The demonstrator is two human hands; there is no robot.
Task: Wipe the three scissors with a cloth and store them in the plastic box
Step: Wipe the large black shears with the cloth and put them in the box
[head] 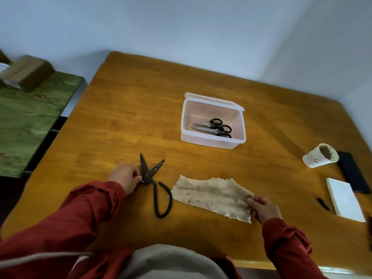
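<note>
Apparently two-thirds done. Stored in translucent plastic box (211, 140), centre-right: two black-handled scissors (213, 127). Remaining to wipe and box: large dark iron scissors (150, 174), lower left-centre, pinched by left hand (126, 178). Stained beige cloth (211, 196) gripped by right hand (263, 208), lower right.

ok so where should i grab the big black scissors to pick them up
Take the big scissors by the looped handles, coming from the near side. The blades lie spread open pointing away, so the handles are the blunt grip. The left hand pinches them near the pivot.
</note>
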